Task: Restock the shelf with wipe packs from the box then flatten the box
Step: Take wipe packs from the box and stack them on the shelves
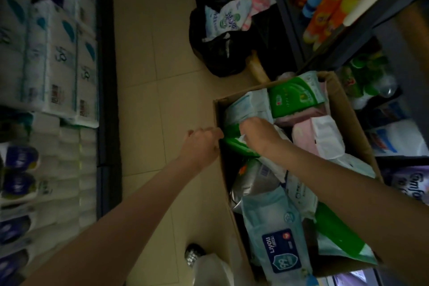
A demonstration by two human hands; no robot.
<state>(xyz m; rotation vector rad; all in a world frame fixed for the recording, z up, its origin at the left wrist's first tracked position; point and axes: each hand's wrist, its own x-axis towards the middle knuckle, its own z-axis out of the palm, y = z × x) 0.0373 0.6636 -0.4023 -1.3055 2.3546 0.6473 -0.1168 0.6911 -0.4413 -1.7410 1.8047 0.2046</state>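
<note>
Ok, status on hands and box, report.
Both hands, left and right, gripping a green wipe pack in the box. Box still full of packs. Nothing blocking.

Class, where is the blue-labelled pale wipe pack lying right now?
The blue-labelled pale wipe pack lies in the cardboard box, at its near end, lower right of the head view.

1. Your box [343, 109] sits on the floor [148, 76], against the right shelf [362, 42].
2. Wipe packs [276, 246] fill the box to its rim.
3. Both your hands meet at the box's left edge: left hand [200, 144] outside, right hand [257, 132] inside.
4. A bag [220, 53] lies beyond the box's far edge.
5. Across the floor stands the left shelf [46, 76].
</note>
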